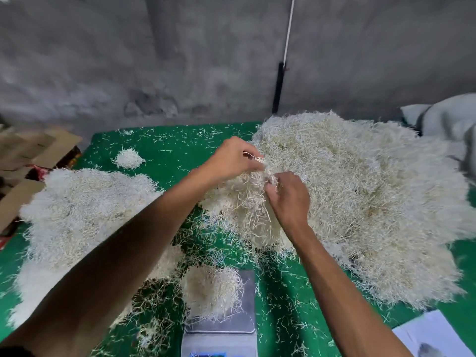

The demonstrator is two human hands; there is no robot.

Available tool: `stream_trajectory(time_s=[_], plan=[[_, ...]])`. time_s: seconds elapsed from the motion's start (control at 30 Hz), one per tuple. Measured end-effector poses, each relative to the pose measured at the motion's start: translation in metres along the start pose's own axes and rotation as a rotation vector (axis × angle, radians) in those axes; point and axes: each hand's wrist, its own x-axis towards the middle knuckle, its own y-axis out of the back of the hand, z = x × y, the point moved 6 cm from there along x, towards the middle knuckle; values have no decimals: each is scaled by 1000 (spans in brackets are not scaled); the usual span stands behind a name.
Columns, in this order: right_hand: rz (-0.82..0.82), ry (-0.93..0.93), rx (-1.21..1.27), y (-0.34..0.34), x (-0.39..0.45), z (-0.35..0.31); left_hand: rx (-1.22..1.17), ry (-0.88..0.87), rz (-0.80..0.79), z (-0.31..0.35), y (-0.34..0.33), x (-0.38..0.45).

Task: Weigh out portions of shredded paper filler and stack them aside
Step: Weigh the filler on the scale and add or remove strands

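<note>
At the far left edge lie flat pieces of brown cardboard (pixel 31 150), partly off the green table (pixel 180 143). Next to them, on the left part of the table, spreads a wide low heap of shredded paper (pixel 85 212), and behind it sits one small separate tuft (pixel 128 158). Loose strands are scattered over the green surface.

In the lower middle stands a scale (pixel 231 323) with a metal plate, and a small portion of paper (pixel 212 292) rests on the plate. A blue display shows at the bottom edge, but it cannot be read.

Above the scale, both bare arms reach forward to the near left side of the big pile (pixel 360 202), which covers the right half of the table. The left hand (pixel 233 158) has its fingers curled and pinches a few strands at the edge of the pile. The right hand (pixel 289 195), just beside it and lower, grips strands with curled fingers too.

At the lower right corner lies a white sheet of paper (pixel 432 336). At the far right edge, behind the pile, there is a grey-white sack (pixel 450 117). A thin white cord (pixel 288 29) hangs on the grey wall.
</note>
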Motion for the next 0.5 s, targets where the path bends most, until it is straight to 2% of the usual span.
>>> stream_trajectory(time_s=[0.1, 0.2, 0.3, 0.4, 0.5], plan=[[-61, -82, 4, -7, -14, 27, -66, -45, 82, 18, 30, 7], [-270, -180, -125, -26, -43, 64, -115, -52, 221, 33, 71, 16], [-422, -243, -182, -33, -60, 77, -60, -49, 217, 41, 85, 23], [-324, -238, -64, -21, -39, 56, -86, -18, 237, 39, 76, 26], [-219, -137, 18, 6, 5, 13, -140, -3, 219, 36, 65, 27]])
